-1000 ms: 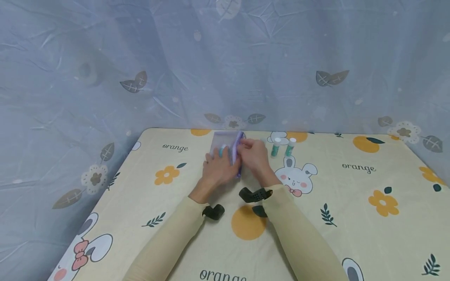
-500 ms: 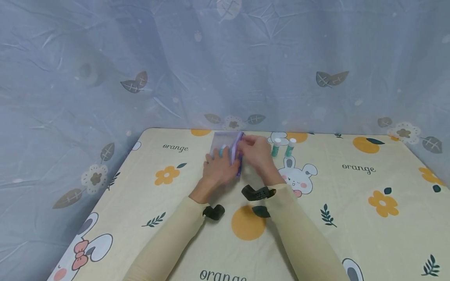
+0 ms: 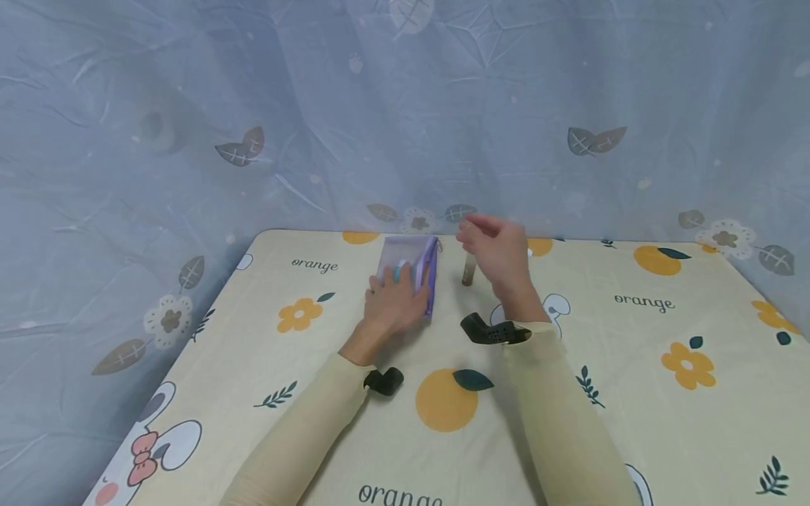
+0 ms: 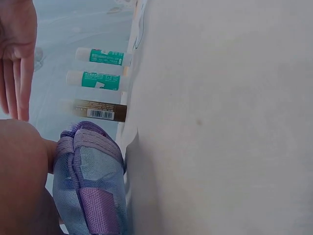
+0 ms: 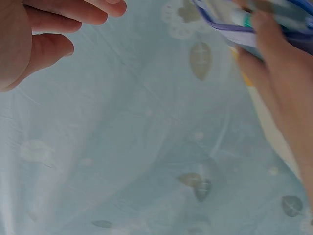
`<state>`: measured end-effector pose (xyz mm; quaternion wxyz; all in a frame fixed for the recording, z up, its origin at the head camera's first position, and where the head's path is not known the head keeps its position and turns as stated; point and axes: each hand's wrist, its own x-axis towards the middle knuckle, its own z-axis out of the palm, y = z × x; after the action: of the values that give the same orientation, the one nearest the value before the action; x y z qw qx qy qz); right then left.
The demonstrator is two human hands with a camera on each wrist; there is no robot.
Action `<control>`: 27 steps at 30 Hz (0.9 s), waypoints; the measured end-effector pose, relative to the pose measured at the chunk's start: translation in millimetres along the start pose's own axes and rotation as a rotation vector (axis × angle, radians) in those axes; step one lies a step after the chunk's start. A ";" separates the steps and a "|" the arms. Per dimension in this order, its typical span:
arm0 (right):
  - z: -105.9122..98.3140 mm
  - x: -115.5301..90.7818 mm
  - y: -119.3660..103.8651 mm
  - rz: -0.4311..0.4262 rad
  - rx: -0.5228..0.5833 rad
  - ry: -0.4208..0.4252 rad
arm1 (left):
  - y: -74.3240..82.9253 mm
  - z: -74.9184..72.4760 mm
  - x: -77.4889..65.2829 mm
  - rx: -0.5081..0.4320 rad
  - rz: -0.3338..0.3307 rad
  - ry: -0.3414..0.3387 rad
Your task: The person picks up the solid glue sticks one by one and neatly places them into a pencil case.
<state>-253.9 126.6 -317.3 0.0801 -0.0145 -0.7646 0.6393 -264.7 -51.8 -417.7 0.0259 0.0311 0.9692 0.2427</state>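
Note:
A purple-edged mesh pouch (image 3: 408, 249) lies at the table's far side. My left hand (image 3: 389, 299) rests over it with spread fingers and, in the right wrist view, pinches the rim of its gaping mouth (image 5: 227, 30). White-and-teal items (image 5: 244, 19) show inside. My right hand (image 3: 500, 253) is raised right of the pouch, its fingers extended and holding nothing. Beneath its fingertips stands a brown tube (image 3: 468, 270), with a barcode in the left wrist view. Beyond it stand two green glue sticks (image 4: 105, 57) with white caps, mostly hidden behind my right hand in the head view.
A patterned cloth (image 3: 342, 436) covers the table. Behind its far edge hangs a blue-grey curtain (image 3: 411, 140), which also borders the left side. Each wrist carries a black camera mount (image 3: 384, 381).
The right hand has left the pouch's edge, moving up and to the right with its fingers straightening. The brown tube has come into view; the green glue sticks are now covered. Left hand holds still.

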 end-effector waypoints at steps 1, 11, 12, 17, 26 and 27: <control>-4.1 0.5 -1.0 0.002 0.013 0.014 | 1.8 -1.9 -1.6 -0.004 0.002 0.000; -27.1 1.2 -10.5 0.003 -0.009 0.125 | 10.8 -13.9 -10.4 0.008 -0.002 0.000; -28.1 1.3 -10.9 0.001 -0.010 0.134 | 9.3 -12.3 -8.3 0.005 -0.001 0.002; -31.6 1.4 -12.7 -0.012 -0.002 0.157 | 0.1 -0.7 2.4 -0.004 0.000 0.009; -34.4 1.8 -15.2 -0.034 -0.029 0.184 | 5.4 -11.1 -10.1 -0.020 -0.003 -0.006; -35.0 1.8 -15.4 -0.036 -0.037 0.188 | 5.7 -11.6 -11.2 -0.018 -0.002 -0.004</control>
<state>-249.5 158.2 -296.1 0.1627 -0.0621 -0.7655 0.6194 -254.0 -53.0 -404.4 0.0284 0.0305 0.9669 0.2516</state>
